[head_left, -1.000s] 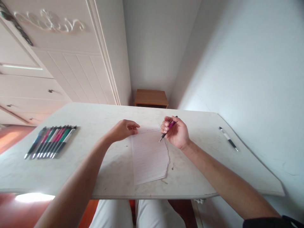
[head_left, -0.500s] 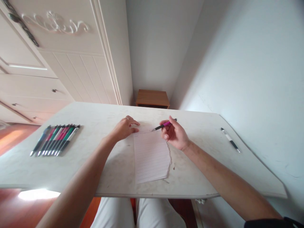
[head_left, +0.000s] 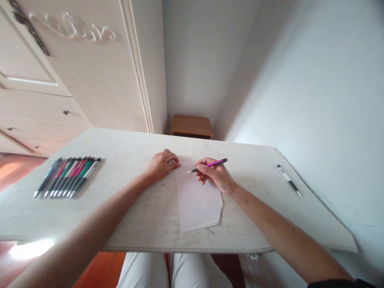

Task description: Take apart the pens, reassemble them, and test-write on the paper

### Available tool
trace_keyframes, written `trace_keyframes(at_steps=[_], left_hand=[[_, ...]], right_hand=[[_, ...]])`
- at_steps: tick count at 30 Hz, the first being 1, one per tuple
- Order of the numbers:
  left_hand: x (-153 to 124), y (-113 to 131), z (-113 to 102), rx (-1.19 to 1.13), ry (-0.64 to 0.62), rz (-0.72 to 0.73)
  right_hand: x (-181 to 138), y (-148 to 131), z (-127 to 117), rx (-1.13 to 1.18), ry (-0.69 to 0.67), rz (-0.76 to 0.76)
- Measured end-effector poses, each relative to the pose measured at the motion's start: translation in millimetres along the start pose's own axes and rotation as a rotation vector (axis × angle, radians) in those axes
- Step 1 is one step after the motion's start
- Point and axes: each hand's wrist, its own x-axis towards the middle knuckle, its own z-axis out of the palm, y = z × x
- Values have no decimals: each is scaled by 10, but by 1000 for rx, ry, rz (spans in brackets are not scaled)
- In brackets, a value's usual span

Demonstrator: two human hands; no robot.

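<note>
A pen (head_left: 218,162) with a purple barrel and black grip is held in my right hand (head_left: 217,175), between thumb and fingers. Its silver tip points left, over the top part of a lined sheet of paper (head_left: 199,208); whether it touches cannot be made out. The sheet has a torn right edge and faint marks near its top. At its upper left corner, my left hand (head_left: 163,165) has curled fingers, with the thumb and fingertips on the corner. A ring shows on that hand.
Several pens (head_left: 68,178) in various colours lie side by side at the left of the white table (head_left: 144,224). A white and black pen (head_left: 289,180) lies at the right, near the wall (head_left: 324,100). Behind are a cabinet (head_left: 111,96) and a small wooden stand (head_left: 192,125).
The paper has shifted right and turned slightly. My left hand's fingers have closed at its corner. My right hand has turned over into a writing grip, bringing the pen tip lower over the sheet.
</note>
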Motion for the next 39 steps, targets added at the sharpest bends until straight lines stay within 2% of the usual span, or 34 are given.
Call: trace_keyframes(at_steps=[7,15,22,39], left_hand=[[-14,-11,-9,-30,11,9],[-13,-64,-7,-35,-12,38],[-7,-57,-46,-52,-34,55],[-7,-14,-88,-46,-56,55]], right_hand=[[114,-29,135,-290,50,-73],[311,113,263,-368,36,-79],[268,127,246,-478,43,-96],[252,120,258,-535,52,-98]])
